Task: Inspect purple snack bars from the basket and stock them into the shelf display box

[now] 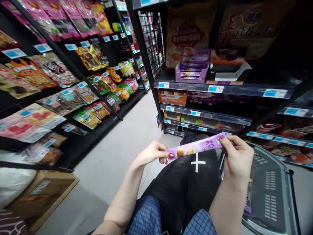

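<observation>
A long purple milk tea sachet (197, 146) is stretched between my two hands above my dark-trousered knees. My left hand (156, 152) pinches its lower left end between thumb and fingers. At the raised right end, my right hand (237, 153) grips the sachet with the thumb on top. Printed cups and white lettering show on its front. On the shelf ahead stands an open purple box (192, 75) with similar purple sachets stacked inside. Beside that box is an open dark display carton (227, 73).
A grey shopping basket (267, 192) stands at my right, with something purple partly visible inside. Shelves of snack bags (50, 70) run along the left. A cardboard box (41, 192) sits at lower left. Pale floor tiles (117, 147) lie between the shelves.
</observation>
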Action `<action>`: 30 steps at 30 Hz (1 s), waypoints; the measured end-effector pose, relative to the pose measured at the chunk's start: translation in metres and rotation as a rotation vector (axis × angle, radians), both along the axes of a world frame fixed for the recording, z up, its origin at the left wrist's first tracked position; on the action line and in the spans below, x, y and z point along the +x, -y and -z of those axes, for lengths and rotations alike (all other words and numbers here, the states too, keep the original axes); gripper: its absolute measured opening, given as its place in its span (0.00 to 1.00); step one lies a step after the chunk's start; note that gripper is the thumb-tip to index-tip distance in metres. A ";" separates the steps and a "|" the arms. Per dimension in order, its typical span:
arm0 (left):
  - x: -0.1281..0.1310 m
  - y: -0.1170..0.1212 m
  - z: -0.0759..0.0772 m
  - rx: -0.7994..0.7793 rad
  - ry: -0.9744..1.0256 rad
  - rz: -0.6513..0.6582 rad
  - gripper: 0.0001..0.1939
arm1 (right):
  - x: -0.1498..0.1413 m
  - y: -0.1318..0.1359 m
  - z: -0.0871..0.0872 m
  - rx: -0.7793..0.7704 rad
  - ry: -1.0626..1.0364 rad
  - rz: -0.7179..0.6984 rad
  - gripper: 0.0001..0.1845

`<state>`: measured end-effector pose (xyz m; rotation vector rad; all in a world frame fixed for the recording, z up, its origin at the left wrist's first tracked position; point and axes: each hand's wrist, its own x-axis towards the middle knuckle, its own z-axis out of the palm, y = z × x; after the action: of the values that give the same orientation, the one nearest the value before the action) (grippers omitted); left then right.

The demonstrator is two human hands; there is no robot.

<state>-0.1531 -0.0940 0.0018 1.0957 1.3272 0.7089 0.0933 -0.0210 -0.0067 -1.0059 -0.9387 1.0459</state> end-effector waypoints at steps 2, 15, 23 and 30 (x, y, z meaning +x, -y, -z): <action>0.001 -0.001 0.007 -0.070 0.022 0.146 0.08 | -0.001 -0.001 0.001 0.005 0.018 -0.018 0.09; 0.075 -0.008 0.062 -0.201 0.318 0.467 0.18 | -0.005 -0.012 0.011 -0.090 0.128 -0.262 0.16; 0.075 -0.006 0.059 -0.197 0.342 0.456 0.20 | -0.010 -0.014 0.016 -0.092 0.076 -0.264 0.16; 0.084 -0.004 0.057 -0.166 0.708 0.493 0.31 | -0.015 -0.014 0.014 -0.054 -0.192 -0.285 0.14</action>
<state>-0.0693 -0.0898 -0.0551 0.8666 0.4741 0.5265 0.0786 -0.0071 -0.0204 -0.8132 -0.9155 1.3867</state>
